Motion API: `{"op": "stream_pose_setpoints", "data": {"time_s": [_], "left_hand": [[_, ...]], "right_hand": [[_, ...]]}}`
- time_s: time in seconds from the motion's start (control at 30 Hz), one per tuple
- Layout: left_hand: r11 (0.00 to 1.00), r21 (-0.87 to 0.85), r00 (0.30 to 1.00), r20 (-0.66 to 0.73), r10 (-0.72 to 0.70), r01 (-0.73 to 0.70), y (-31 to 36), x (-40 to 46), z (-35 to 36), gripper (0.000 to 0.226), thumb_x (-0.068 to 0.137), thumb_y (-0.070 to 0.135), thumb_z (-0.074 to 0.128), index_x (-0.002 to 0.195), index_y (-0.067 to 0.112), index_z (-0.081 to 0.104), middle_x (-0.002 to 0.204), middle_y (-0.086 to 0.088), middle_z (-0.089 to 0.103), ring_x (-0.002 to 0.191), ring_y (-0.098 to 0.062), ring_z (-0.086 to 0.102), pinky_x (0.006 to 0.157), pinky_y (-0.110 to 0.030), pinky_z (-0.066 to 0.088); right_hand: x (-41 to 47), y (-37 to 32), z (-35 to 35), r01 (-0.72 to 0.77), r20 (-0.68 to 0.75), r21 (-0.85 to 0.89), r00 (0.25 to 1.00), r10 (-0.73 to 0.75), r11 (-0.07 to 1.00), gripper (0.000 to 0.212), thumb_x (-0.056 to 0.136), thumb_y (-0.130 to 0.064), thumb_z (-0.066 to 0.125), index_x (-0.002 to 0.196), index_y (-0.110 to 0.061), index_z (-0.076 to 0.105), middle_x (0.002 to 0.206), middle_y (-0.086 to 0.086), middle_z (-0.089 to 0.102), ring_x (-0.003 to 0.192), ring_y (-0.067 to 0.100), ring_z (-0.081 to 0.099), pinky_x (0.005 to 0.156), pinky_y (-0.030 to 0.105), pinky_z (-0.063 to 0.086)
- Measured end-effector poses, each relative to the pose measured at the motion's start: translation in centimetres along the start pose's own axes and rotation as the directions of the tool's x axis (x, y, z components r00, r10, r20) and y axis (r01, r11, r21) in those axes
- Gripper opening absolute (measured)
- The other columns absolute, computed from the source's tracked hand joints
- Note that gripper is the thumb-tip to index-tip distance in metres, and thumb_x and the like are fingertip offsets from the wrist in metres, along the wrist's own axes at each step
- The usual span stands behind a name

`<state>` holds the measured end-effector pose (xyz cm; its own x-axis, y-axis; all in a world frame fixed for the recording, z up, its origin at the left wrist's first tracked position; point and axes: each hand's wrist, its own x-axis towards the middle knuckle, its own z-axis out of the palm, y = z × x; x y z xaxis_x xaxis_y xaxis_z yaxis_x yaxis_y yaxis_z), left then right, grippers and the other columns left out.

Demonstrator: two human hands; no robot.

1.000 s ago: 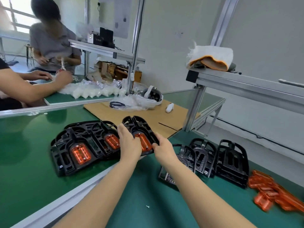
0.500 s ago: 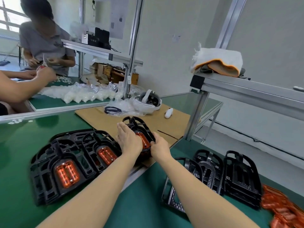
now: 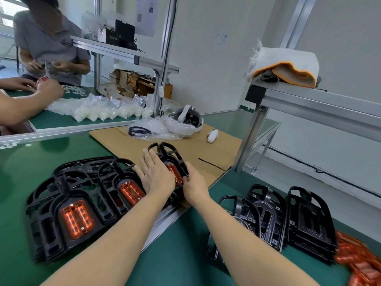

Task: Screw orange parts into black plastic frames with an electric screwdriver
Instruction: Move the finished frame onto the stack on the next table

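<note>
two hands meet on one black plastic frame with an orange insert [image 3: 172, 162], at 12 o'clock from the wearer, lying half on the brown cardboard sheet [image 3: 216, 150]. the left hand [image 3: 156, 175] lies flat on it with straight fingers; the right hand [image 3: 193, 186] pinches its right edge. at 10 o'clock lie assembled black frames [image 3: 68, 207]; at 3 o'clock, bare black frames [image 3: 307, 221] beside loose orange parts [image 3: 358, 261].

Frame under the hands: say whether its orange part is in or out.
In. The orange part sits seated inside the black frame, between the left hand and right hand.
</note>
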<state>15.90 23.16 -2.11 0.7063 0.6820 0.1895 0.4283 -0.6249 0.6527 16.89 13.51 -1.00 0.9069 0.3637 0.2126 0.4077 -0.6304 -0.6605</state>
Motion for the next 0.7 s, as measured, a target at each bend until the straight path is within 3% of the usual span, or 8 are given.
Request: {"op": "stream_pose_setpoints", "data": {"time_s": [0.23, 0.4, 0.7], "left_hand": [[0.993, 0.091, 0.995, -0.059, 0.085, -0.080, 0.1, -0.4, 0.0, 0.067, 0.099, 0.022, 0.036, 0.151, 0.011, -0.004, 0.159, -0.005, -0.015, 0.146, -0.024, -0.011, 0.115, -0.054, -0.007], [0.987, 0.121, 0.993, -0.049, 0.110, -0.103, 0.3, -0.9, -0.1, 0.065, 0.098, 0.024, 0.036, 0.151, 0.012, 0.000, 0.159, -0.005, -0.012, 0.146, -0.024, -0.010, 0.115, -0.056, -0.005], [0.970, 0.194, 0.988, -0.024, 0.155, -0.147, -0.1, -1.8, -0.6, 0.060, 0.096, 0.023, 0.038, 0.150, 0.018, 0.013, 0.160, -0.003, 0.003, 0.146, -0.024, -0.004, 0.114, -0.059, -0.005]], "right_hand": [[0.0, 0.4, 0.1, 0.009, 0.011, -0.017, 1.000, -0.009, 1.000, 0.048, 0.094, 0.000, 0.039, 0.140, -0.015, 0.043, 0.133, 0.011, 0.055, 0.120, 0.030, 0.050, 0.099, 0.036, 0.041], [-0.4, 0.8, -0.3, 0.000, 0.045, -0.087, 0.999, 0.004, 0.996, 0.048, 0.100, -0.007, 0.040, 0.147, -0.011, 0.033, 0.148, 0.009, 0.043, 0.134, 0.031, 0.039, 0.106, 0.034, 0.030], [-1.7, 1.1, -0.8, 0.038, 0.056, -0.166, 0.998, -0.029, 0.985, 0.043, 0.099, -0.012, 0.044, 0.142, -0.011, 0.039, 0.140, 0.009, 0.046, 0.128, 0.027, 0.043, 0.105, 0.040, 0.034]]}}
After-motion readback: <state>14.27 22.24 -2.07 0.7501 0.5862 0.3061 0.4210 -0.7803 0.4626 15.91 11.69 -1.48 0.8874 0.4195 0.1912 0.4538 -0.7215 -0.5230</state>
